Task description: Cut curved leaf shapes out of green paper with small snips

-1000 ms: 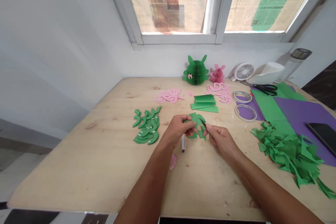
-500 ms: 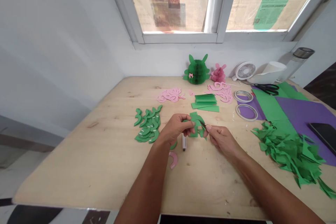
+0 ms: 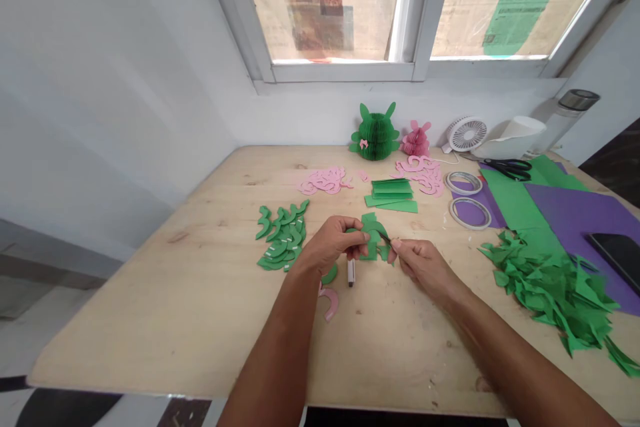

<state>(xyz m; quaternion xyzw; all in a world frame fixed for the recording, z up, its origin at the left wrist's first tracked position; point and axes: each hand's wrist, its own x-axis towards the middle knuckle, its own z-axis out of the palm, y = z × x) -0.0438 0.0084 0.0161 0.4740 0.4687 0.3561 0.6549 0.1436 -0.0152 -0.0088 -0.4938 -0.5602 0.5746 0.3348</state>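
Observation:
My left hand (image 3: 345,240) pinches a curved green paper piece (image 3: 377,229) above the middle of the table. My right hand (image 3: 420,260) is closed round a thin dark pointed tool (image 3: 385,237), whose tip meets the right end of that piece; its exact kind is too small to make out. More green paper lies just under the fingers. Below my left hand is a small white stick-like object (image 3: 351,272) with a dark end. Close to my left wrist lie a pink paper arc (image 3: 331,305) and a partly hidden green piece (image 3: 330,274).
Green cut-outs with white strips (image 3: 285,240) are heaped left; green scraps (image 3: 555,293) are piled right. Behind lie pink cut-outs (image 3: 325,181), folded green paper (image 3: 391,189), tape rolls (image 3: 470,214) and black scissors (image 3: 507,168). Along the wall stand paper figures (image 3: 377,137) and a fan (image 3: 467,134).
Both hands stay almost in place. The dark tool tip and the curved green piece shift very slightly against each other. Everything else on the table looks unmoved.

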